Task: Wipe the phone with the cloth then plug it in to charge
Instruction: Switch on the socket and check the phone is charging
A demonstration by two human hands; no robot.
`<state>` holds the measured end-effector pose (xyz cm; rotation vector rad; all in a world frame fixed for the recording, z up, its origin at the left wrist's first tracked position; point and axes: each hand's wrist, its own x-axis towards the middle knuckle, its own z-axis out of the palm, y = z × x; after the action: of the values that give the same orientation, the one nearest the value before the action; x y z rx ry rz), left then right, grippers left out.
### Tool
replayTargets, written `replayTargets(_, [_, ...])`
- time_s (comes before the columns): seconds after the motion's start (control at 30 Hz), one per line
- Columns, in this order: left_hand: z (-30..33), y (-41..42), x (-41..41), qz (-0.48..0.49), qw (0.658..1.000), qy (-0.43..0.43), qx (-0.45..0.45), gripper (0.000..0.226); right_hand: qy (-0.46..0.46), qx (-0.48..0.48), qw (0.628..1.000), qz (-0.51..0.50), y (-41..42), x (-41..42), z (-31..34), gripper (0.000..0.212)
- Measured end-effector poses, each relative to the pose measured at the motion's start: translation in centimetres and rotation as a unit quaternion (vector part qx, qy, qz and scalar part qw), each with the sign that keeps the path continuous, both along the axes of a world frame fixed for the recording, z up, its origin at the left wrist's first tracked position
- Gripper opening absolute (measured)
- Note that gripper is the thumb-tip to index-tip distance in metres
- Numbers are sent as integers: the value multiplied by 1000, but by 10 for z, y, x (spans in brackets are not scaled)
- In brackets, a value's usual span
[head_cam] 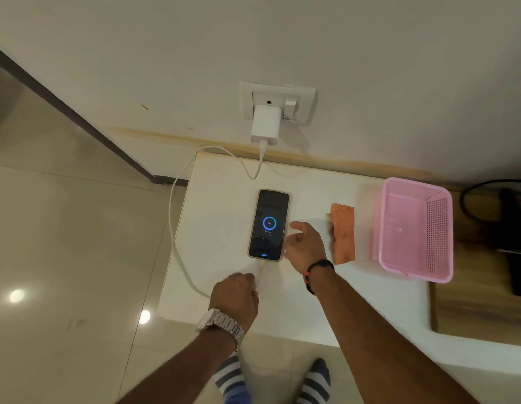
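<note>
The phone (268,225) lies face up on the white table (224,205), its screen lit with a blue charging ring. A white cable (173,225) runs from its near end in a loop off the table's left edge up to the white charger (265,125) in the wall socket (278,102). My left hand (236,293) is closed around the cable just below the phone. Beside the phone's right edge rests my right hand (304,243), fingers apart, holding nothing. The orange cloth (343,233) lies flat to the right of that hand.
A pink perforated basket (416,225) stands at the table's right end, by a wooden surface (480,301) with a dark object and black cord. Tiled floor lies to the left and front, and my striped socks (314,380) are below the table edge.
</note>
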<state>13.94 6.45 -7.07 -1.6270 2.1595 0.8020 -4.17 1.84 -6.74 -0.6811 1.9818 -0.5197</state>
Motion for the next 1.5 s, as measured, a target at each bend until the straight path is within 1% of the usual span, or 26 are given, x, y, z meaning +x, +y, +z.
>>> replayTargets(0.2, [-1, 3, -1, 38, 999, 30, 3, 17, -7, -4, 1000, 8, 4, 0, 3, 45])
replayTargets(0.37, [-2, 1, 0, 63, 997, 37, 8, 17, -11, 3, 1000, 22, 3, 1, 8, 47])
replayTargets(0.5, [-2, -2, 4, 69, 997, 45, 2, 27, -16, -5, 1000, 1, 10, -2, 16, 49])
replayTargets(0.6, [6, -4, 4, 60, 996, 47, -39, 33, 7, -30, 999, -17, 24, -9, 24, 42])
replayTargets(0.63, [11, -5, 0, 60, 995, 60, -58, 31, 25, -43, 999, -23, 31, -13, 26, 38])
replayTargets(0.7, [25, -8, -13, 90, 986, 121, -68, 23, 90, -73, 993, -37, 45, -22, 30, 26])
replayTargets(0.77, [36, -13, -33, 127, 970, 203, -36, 22, 149, -96, 982, -71, 58, -33, 33, 20])
replayTargets(0.83, [45, -21, -61, 150, 950, 275, -2, 15, 176, -104, 973, -110, 67, -45, 35, 19])
replayTargets(0.9, [47, -33, -91, 183, 929, 321, 27, 7, 193, -93, 969, -126, 70, -57, 36, 21])
replayTargets(0.93, [45, -40, -106, 197, 924, 326, 42, 10, 198, -77, 969, -122, 69, -62, 35, 24])
replayTargets(1.0, [39, -53, -134, 205, 926, 313, 58, 17, 204, -36, 974, -89, 64, -68, 32, 29])
replayTargets(1.07, [30, -64, -155, 216, 931, 286, 69, 23, 207, 10, 977, -41, 58, -71, 28, 30])
replayTargets(1.13, [21, -73, -171, 243, 929, 267, 82, 24, 207, 43, 977, -12, 52, -69, 25, 34])
replayTargets(1.17, [18, -77, -177, 247, 929, 262, 85, 23, 203, 52, 978, -15, 50, -67, 24, 39])
replayTargets(1.2, [14, -81, -183, 240, 932, 258, 82, 23, 199, 57, 978, -27, 49, -65, 24, 43])
replayTargets(1.27, [9, -89, -192, 194, 949, 242, 57, 34, 199, 63, 976, -56, 50, -61, 22, 49])
replayTargets(1.37, [2, -102, -204, 51, 980, 193, 5, 52, 208, 75, 972, -79, 52, -58, 18, 56])
replayTargets(1.43, [-2, -113, -214, -31, 989, 145, -13, 56, 209, 82, 971, -86, 52, -58, 15, 58])
replayTargets(1.5, [-4, -122, -221, -85, 991, 97, -24, 54, 209, 85, 970, -85, 52, -59, 13, 64])
